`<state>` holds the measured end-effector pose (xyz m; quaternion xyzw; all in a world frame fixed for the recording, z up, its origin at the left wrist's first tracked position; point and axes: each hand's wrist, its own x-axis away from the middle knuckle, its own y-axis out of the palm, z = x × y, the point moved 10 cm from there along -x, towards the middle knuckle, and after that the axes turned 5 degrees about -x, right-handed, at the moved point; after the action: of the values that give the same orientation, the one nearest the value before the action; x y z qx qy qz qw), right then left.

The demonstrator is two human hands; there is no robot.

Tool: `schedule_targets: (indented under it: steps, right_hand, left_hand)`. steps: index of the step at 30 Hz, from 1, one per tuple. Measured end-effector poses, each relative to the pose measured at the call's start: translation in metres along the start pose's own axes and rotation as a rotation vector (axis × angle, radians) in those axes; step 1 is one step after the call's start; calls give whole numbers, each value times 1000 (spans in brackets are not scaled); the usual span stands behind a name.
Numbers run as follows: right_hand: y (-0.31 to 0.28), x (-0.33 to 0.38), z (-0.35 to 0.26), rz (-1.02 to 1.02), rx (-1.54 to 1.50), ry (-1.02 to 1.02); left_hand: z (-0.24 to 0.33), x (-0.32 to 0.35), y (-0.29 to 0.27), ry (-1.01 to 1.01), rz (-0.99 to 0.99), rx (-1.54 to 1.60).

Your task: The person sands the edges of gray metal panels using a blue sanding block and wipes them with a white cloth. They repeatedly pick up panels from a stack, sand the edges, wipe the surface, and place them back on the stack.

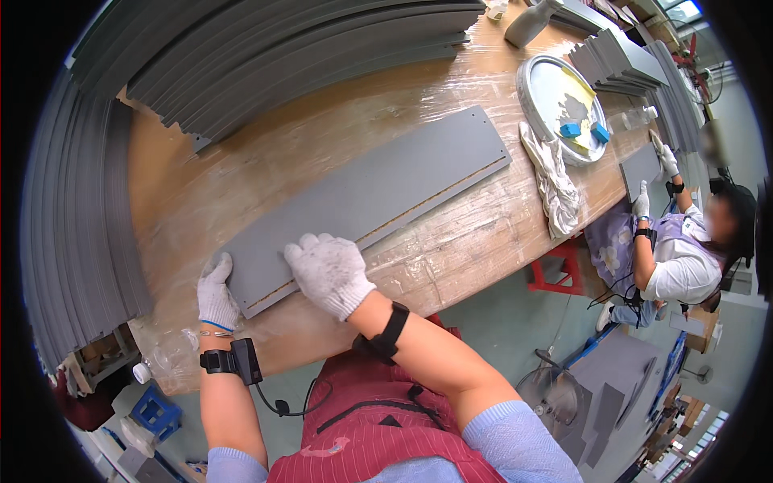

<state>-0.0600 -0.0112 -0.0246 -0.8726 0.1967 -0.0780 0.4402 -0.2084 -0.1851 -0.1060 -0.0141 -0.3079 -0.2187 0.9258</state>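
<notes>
A long grey board point(370, 189) lies slantwise on the plastic-covered table, with a narrow brown groove along its near edge and small holes at its corners. At its left end my left hand point(216, 296), in a white knitted glove, grips the board's edge, thumb against the side. My right hand point(332, 274), gloved too, rests over the near edge across the groove. Its fingers are curled and pressed together, and whatever they may hold is hidden beneath them.
Stacked grey boards stand along the far side point(290, 64) and left side point(80, 217). To the right are a round white lid point(527, 88) with blue blocks, a crumpled white cloth point(551, 181) and a bottle point(527, 26). A gloved co-worker point(676, 258) handles another board.
</notes>
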Motion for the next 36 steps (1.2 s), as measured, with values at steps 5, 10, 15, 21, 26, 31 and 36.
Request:
schedule_targets:
  steps: [5, 10, 15, 21, 26, 31, 36]
  right_hand:
    - [-60, -12, 95, 108, 177, 163]
    - [-217, 25, 304, 607, 494, 590]
    - [-174, -22, 255, 601, 413, 418]
    - [-42, -54, 82, -114, 59, 4]
    - [-179, -11, 245, 722, 281, 315]
    - [-191, -7, 296, 652, 514, 593]
    - [-191, -10, 309, 564, 585, 724]
  left_hand:
    - [-6, 1, -15, 23, 58, 26]
    - [-3, -1, -11, 19, 48, 13]
    - [-2, 2, -6, 13, 74, 22]
    - [-2, 3, -6, -11, 109, -8]
    - [-13, 2, -27, -16, 127, 77]
    - [-17, 8, -10, -62, -156, 467]
    - [-31, 43, -6, -218, -371, 560]
